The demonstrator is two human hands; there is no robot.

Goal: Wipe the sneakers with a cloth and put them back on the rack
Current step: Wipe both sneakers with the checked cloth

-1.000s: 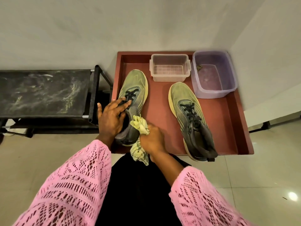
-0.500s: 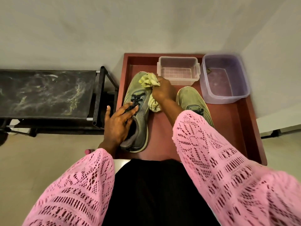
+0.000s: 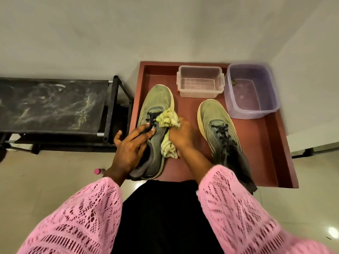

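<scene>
Rack (image 3: 53, 105) at far left: dark top shelf, scuffed with pale streaks, black tube frame; it stands just beside the tray's left edge. No sneakers are seen on it.

Left hand (image 3: 131, 145): laid over the heel and collar of the left sneaker (image 3: 156, 114), fingers spread and reaching to the laces, thumb out to the left. The shoe is steadied by it rather than lifted, so far as can be told.

Left sneaker: long axis runs near to far, toe pointing away toward the wall, heel toward the person. It is flanked by both hands; the rack lies to its left, on the left hand's side.

Cloth (image 3: 168, 120): yellow-green, bunched, clenched in the right hand (image 3: 181, 134) and pressed against the shoe's right flank beside the laces. Wiping is judged to be under way.

Right sneaker (image 3: 218, 125): roughly parallel, toe far, untouched, well apart from either hand.

Surface: red-brown tray (image 3: 271, 153) with raised rim. At its far end a clear plastic box (image 3: 200, 83) and a purple tub (image 3: 251, 90) are set.

Room: pale tiled floor, plain light walls meeting in a corner behind the tray.
</scene>
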